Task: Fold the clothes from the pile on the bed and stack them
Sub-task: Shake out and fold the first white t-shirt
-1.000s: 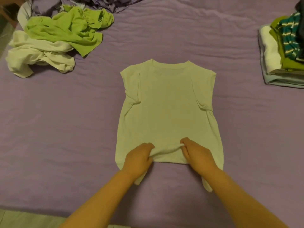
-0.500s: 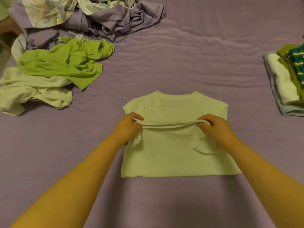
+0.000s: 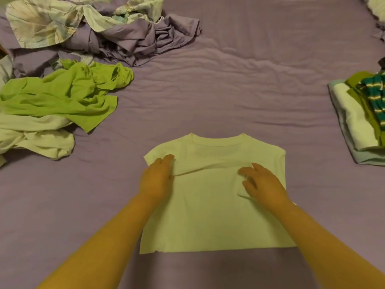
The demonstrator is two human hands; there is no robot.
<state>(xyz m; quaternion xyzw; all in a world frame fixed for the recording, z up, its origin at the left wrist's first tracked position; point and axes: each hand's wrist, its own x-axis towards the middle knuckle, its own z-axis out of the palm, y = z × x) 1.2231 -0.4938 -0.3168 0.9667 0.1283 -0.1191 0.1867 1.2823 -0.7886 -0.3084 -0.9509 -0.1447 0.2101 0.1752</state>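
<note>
Folding is under way on the pale shirt (image 3: 216, 207), which is spread on the purple bed (image 3: 239, 90) with its collar pointing away from the person. Its bottom hem has been brought up and laid across the chest, just short of the collar, so that the length is halved. The left hand (image 3: 157, 179) and the right hand (image 3: 263, 184) are held well apart, one near each side edge of the shirt, with fingers straight and resting flat on the doubled cloth; nothing is gripped. They are judged to be placed there to press the hem down and smooth the fold.

Beyond the shirt and to its left, the unfolded pile is kept: a green garment (image 3: 62, 97) on a cream one (image 3: 35, 136), with crumpled purple bedding (image 3: 133, 38) further off. To the shirt's right, near the frame edge, the stack of folded clothes (image 3: 362, 119) is found, presumably where the shirt belongs next.

No brand, label or writing can be read anywhere.
</note>
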